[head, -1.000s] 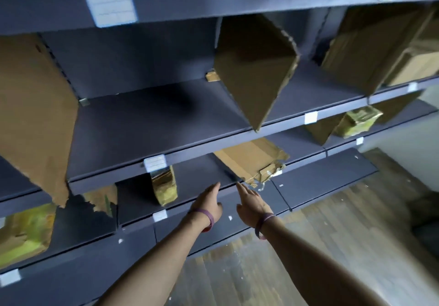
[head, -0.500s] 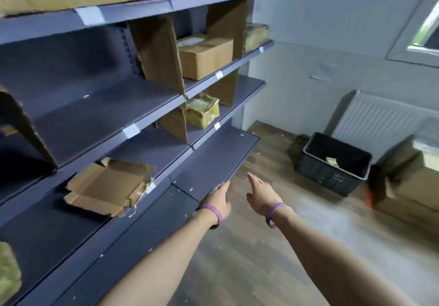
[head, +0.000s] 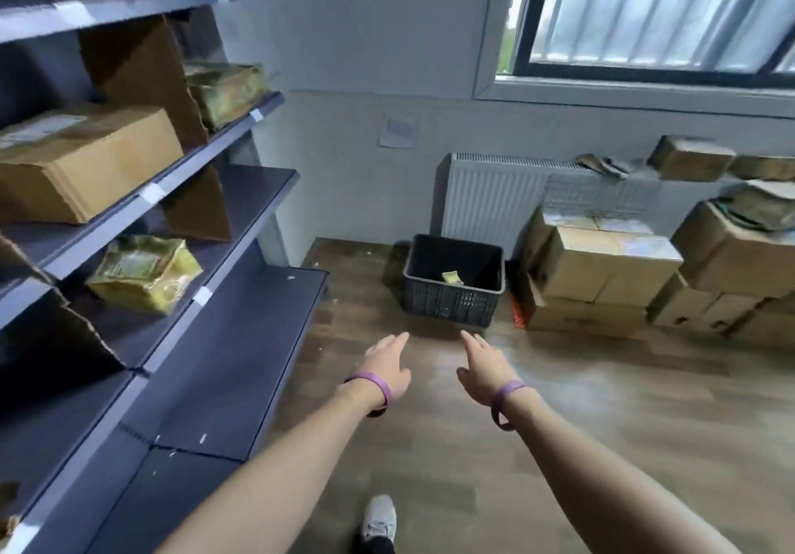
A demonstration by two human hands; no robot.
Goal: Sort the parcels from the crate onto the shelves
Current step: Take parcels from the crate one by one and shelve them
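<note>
- Holding nothing: left hand [head: 385, 364] and right hand [head: 484, 364] are both out in front, fingers straight and lying close together, tips aimed at the crate [head: 451, 302]; purple band on each wrist.
- Task's thing: 1 small yellow parcel [head: 452, 277] lies low inside the crate, near its back wall; can't tell if more sit below the rim.
- Risk 1: parcel is small and deep, so a 2-hand grab prob. means knuckles hitting the crate rim, or a weak pinch and a drop on the way out.
- Risk 2: bottom deck of the shelves [head: 241, 338] juts furthest out, its corner close to the left arm's side; a shin or hip could clip it on the way fwd or when turning back.
- Risk 3: shelf labels are unreadable here, so the wrong bay is poss. 1 yellow parcel on the shelf [head: 144, 274] and a brown box [head: 86, 162] already fill 2 bays; cardboard dividers lean and could get knocked.
- Room: bare wood floor [head: 559, 424] lies open between shoe [head: 379, 519] and crate.
- Edges: carton stack [head: 602, 269] sits just beside the crate's right wall, radiator [head: 486, 205] behind it; left side of the crate has more gap, so approach from there looks easier.
</note>
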